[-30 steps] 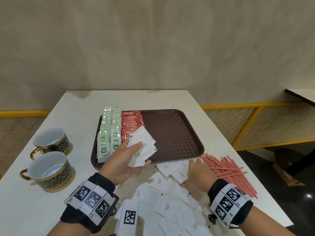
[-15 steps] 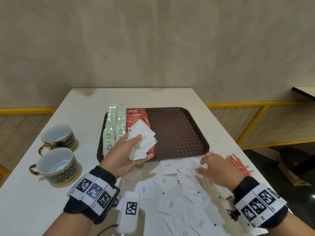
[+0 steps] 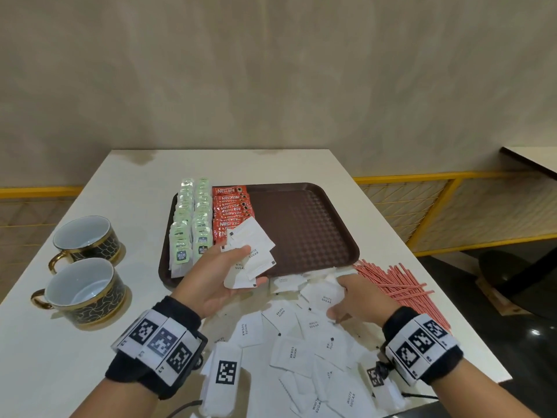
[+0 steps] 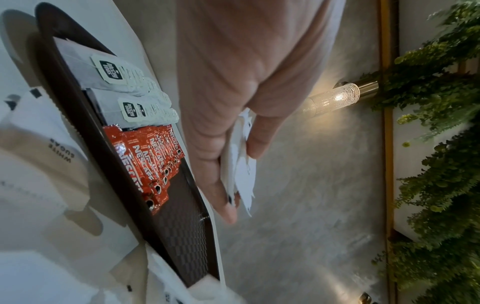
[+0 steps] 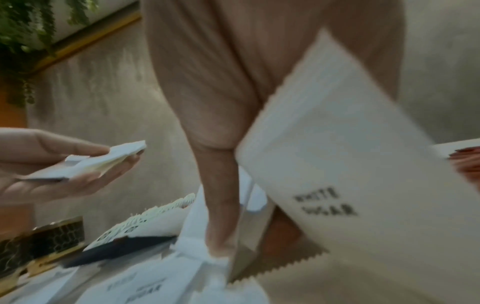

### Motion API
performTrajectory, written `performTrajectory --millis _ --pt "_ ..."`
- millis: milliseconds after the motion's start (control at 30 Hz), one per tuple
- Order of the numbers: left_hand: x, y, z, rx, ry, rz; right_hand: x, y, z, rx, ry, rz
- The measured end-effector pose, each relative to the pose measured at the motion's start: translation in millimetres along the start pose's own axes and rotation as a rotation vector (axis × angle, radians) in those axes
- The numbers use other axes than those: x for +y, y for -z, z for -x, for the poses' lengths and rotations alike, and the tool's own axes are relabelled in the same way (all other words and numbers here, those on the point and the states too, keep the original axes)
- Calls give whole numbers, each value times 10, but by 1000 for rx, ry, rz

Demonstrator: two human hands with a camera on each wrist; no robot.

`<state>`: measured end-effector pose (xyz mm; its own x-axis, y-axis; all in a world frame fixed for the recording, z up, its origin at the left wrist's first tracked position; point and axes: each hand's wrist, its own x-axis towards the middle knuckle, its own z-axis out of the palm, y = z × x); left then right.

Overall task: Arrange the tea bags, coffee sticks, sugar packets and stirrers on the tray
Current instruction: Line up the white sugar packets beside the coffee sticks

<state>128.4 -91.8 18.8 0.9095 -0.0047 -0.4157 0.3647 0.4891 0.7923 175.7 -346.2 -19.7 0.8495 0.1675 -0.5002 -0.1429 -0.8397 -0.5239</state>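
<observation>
A brown tray (image 3: pixel 304 230) holds two rows of green tea bags (image 3: pixel 193 218) at its left and a row of red coffee sticks (image 3: pixel 230 211) beside them. My left hand (image 3: pixel 223 276) holds a fanned stack of white sugar packets (image 3: pixel 250 254) over the tray's near edge; the same stack (image 4: pixel 240 164) shows edge-on in the left wrist view. My right hand (image 3: pixel 358 300) pinches one sugar packet (image 3: pixel 324 297), lifted off the loose pile (image 3: pixel 301 351) on the table; that packet (image 5: pixel 345 164) fills the right wrist view. Red stirrers (image 3: pixel 394 282) lie right of the tray.
Two black-and-gold cups (image 3: pixel 87 239) (image 3: pixel 81 291) stand on the table's left side. A yellow railing (image 3: pixel 452 212) runs beyond the table's right edge, with a dark floor below. A white tagged device (image 3: pixel 224 375) hangs near my left wrist.
My right hand drew back from the stirrers' side to the pile and took up one sugar packet. The left hand kept its stack almost still.
</observation>
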Motion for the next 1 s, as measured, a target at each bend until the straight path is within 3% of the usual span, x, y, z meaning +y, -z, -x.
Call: performTrajectory --millis 67,267,433,567,800,1000 --pt "-17 12 -6 0 7 3 -34 43 37 -14 73 -172" --pt "-66 14 -33 30 4 -69 -116 210 81 65 217 -262" --pt "-100 60 -65 39 47 -84 -412 444 319 -23 364 -443" --pt "-132 -36 -38 -54 95 16 -680 379 425 -183 450 -586" --pt "-164 16 4 -204 247 115 -852 -15 225 -153 387 -403" --pt "-188 50 69 -152 116 7 -900 -79 135 -46 381 -340"
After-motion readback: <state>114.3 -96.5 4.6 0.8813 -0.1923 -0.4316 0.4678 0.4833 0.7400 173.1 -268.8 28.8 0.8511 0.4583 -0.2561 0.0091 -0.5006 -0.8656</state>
